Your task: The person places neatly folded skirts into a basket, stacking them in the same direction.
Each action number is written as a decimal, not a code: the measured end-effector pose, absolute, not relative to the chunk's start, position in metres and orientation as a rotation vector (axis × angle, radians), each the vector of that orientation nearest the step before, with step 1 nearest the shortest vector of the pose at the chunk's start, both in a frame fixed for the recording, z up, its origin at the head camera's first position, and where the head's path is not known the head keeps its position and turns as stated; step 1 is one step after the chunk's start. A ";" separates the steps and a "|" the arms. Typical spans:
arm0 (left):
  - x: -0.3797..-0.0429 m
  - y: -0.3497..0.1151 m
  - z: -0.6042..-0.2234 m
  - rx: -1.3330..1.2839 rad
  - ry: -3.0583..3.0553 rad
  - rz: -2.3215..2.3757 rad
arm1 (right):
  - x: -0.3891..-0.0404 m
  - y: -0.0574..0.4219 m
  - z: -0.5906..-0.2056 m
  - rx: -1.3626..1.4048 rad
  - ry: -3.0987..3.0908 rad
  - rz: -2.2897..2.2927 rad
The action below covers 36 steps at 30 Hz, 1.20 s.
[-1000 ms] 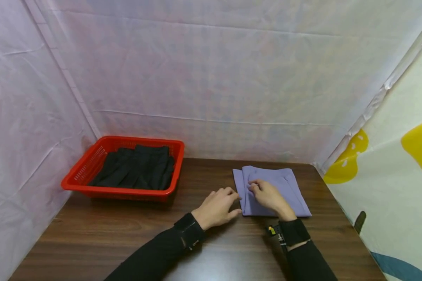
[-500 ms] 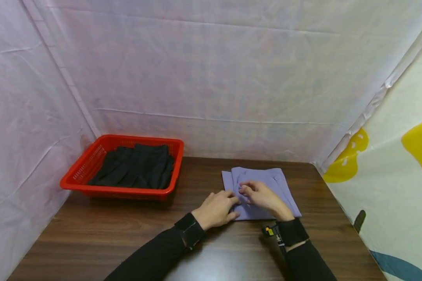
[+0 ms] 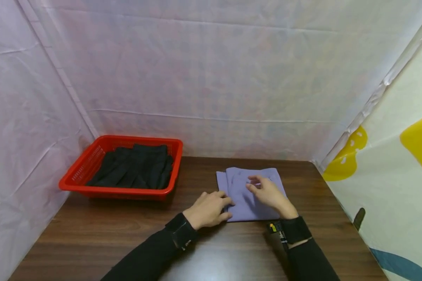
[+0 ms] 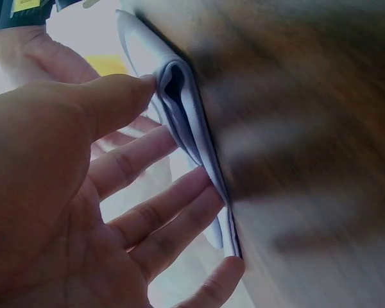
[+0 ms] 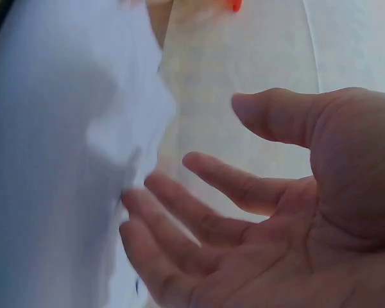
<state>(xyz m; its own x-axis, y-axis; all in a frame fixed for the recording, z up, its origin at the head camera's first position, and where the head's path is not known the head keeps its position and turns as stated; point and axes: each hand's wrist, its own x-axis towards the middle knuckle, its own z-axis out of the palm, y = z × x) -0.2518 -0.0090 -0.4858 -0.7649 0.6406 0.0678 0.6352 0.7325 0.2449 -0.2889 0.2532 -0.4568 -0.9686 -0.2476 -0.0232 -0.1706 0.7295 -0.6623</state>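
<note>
A folded lavender cloth (image 3: 247, 207), apparently a garment, lies flat on the brown wooden table. Its layered, rolled fold shows edge-on as pale fabric (image 4: 191, 109) in the left wrist view. My left hand (image 3: 208, 210) touches the cloth's left edge with spread, nearly straight fingers. Over the middle of the cloth is my right hand (image 3: 269, 194), its fingers loosely bent and holding nothing. In the right wrist view, that hand's fingertips (image 5: 133, 234) are close to the fabric; whether they touch it I cannot tell.
To the left, a red plastic basket (image 3: 119, 191) holds dark folded fabric (image 3: 137, 166). White sheeting (image 3: 204, 78) walls in the back and sides of the table (image 3: 102, 234). A sheet with yellow shapes (image 3: 344, 160) hangs at the right.
The cloth has slid left across the table, and its left edge is now under my left fingers. My right hand went left with it, then lifted back slightly to the right.
</note>
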 end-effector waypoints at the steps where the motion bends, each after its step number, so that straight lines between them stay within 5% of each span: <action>1: -0.251 -0.012 -0.485 1.064 2.904 0.403 | -0.289 0.256 -0.456 -0.337 2.838 -1.036; 17: -0.238 -0.055 -0.483 0.983 2.879 0.544 | -0.293 0.280 -0.454 -0.057 2.848 -0.839; 36: -0.211 -0.091 -0.475 0.677 2.966 0.734 | -0.289 0.247 -0.470 -0.154 2.808 -0.801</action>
<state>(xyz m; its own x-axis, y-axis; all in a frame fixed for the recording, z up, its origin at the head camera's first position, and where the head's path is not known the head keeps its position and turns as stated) -0.2108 -0.0913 -0.4749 -0.9064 0.4126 0.0901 0.4070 0.7965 0.4472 -0.2886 0.2468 -0.4700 -0.9710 -0.1592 -0.1787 -0.0409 0.8461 -0.5314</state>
